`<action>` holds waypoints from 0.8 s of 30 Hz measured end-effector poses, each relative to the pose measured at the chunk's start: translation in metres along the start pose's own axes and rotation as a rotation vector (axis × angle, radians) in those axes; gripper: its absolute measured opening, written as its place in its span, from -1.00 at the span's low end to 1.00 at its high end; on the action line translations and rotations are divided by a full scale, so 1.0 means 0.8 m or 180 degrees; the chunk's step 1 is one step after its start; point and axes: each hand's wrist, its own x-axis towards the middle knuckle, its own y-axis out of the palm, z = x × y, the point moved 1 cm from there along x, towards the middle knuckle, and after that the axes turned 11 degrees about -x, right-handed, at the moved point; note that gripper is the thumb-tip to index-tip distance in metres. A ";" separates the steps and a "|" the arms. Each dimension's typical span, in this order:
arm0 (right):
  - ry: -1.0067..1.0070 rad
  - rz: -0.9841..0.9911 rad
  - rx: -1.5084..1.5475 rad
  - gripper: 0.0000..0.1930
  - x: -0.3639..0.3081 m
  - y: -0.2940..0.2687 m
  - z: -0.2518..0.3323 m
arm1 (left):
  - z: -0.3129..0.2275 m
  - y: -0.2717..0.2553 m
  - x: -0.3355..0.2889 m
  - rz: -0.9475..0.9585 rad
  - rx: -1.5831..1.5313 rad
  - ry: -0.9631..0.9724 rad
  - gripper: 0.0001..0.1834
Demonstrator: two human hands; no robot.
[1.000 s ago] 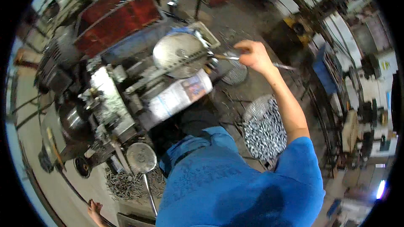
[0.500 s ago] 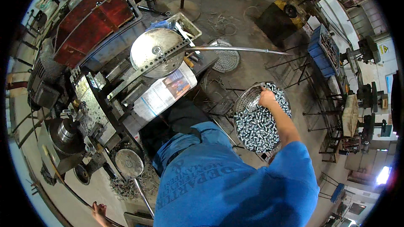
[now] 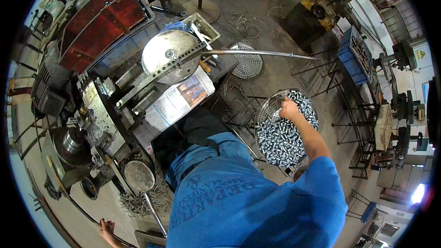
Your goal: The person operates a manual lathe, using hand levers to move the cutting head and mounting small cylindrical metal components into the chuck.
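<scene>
Head view: curled right hand (image 3: 288, 109) is shifting work from lever (image 3: 257, 53) to centre-right metal pieces (image 3: 281, 142); hold unclear, likewise for left hand (image 3: 107, 228).

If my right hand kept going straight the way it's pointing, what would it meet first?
Probably the bare, perforated far side of the metal basket, near its rim; depth between your right hand and it is unclear.

Right hand (image 3: 289, 109) off the lever (image 3: 257, 53), into the basket (image 3: 268, 108)
Gripping the lever a second ago, it now dips among the small metal pieces (image 3: 280, 143); whether the fingers (image 3: 286, 101) pinch one is hard to tell.
</scene>
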 end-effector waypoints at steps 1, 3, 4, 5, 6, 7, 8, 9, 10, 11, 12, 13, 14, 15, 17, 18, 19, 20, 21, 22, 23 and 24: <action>0.0023 -0.0085 -0.0008 -0.66 0.002 -0.003 0.005 | -0.001 0.002 -0.005 -0.0082 -0.0063 0.0050 -0.62; 0.0179 -0.0202 0.0224 -0.69 -0.004 -0.035 0.022 | 0.003 -0.027 0.001 0.0089 0.0725 0.0186 -0.67; 0.0236 -0.0273 0.0327 -0.71 -0.006 -0.052 0.030 | 0.011 -0.043 -0.002 0.0157 0.1099 0.0240 -0.69; 0.0118 -0.0402 0.0455 -0.71 0.003 -0.042 0.028 | 0.022 -0.055 -0.008 -0.0010 0.1354 0.0419 -0.70; 0.0032 -0.0430 0.0458 -0.71 -0.008 -0.011 0.016 | -0.004 -0.023 0.010 -0.0021 0.1704 0.0652 -0.71; 0.0138 -0.0270 0.0276 -0.70 -0.006 -0.001 0.018 | -0.008 -0.013 0.007 -0.0144 0.1978 0.0852 -0.72; 0.0250 -0.0110 0.0096 -0.68 -0.007 0.008 0.016 | -0.011 -0.008 0.008 -0.0132 0.2050 0.0823 -0.69; 0.0280 -0.0087 0.0206 -0.69 -0.009 0.003 0.021 | -0.016 -0.007 0.005 -0.0144 0.2131 0.0796 -0.66; 0.0136 -0.0044 0.0229 -0.68 -0.014 -0.009 0.026 | -0.019 -0.008 0.004 -0.0150 0.2214 0.0772 -0.63; 0.0162 -0.0147 0.0345 -0.67 -0.016 -0.011 0.026 | -0.015 -0.020 0.009 -0.0012 0.2550 0.1350 -0.61; 0.0180 -0.0236 0.0452 -0.66 -0.018 -0.013 0.027 | -0.011 -0.034 0.011 0.0161 0.2886 0.1905 -0.58; 0.0152 -0.0491 0.0642 -0.66 -0.017 -0.024 0.031 | -0.007 -0.021 -0.011 0.0246 0.3162 0.2465 -0.55; 0.0112 -0.0744 0.0831 -0.65 -0.016 -0.038 0.036 | -0.010 -0.016 -0.035 -0.0050 0.3459 0.1808 -0.54; 0.0092 -0.0965 0.1054 -0.65 -0.018 -0.049 0.043 | -0.054 0.034 -0.084 -0.0266 0.3880 0.1120 -0.53; -0.0415 -0.1373 0.1455 -0.62 -0.023 -0.093 0.085 | -0.126 0.093 -0.149 -0.0274 0.3669 0.0779 -0.52; -0.0456 -0.1463 0.1718 -0.60 -0.047 -0.131 0.113 | -0.152 0.120 -0.134 0.0096 0.3017 0.1173 -0.53; -0.0864 -0.1607 0.2003 -0.57 -0.051 -0.166 0.144 | -0.162 0.150 -0.154 0.0408 0.2304 0.1343 -0.53; -0.1373 -0.1696 0.2326 -0.54 -0.045 -0.199 0.180 | -0.180 0.182 -0.183 0.0593 0.1610 0.1518 -0.53; -0.1876 -0.1890 0.2297 -0.51 -0.047 -0.240 0.218 | -0.176 0.205 -0.181 0.0806 0.1227 0.1778 -0.57; -0.2379 -0.2087 0.2256 -0.49 -0.052 -0.277 0.257 | -0.174 0.246 -0.183 0.0956 0.0833 0.1947 -0.61; -0.2828 -0.2168 0.2400 -0.48 -0.058 -0.309 0.295 | -0.182 0.294 -0.194 0.1381 0.0516 0.1787 -0.67; -0.3199 -0.2262 0.2568 -0.47 -0.065 -0.333 0.327 | -0.186 0.347 -0.197 0.1756 0.0282 0.1527 -0.71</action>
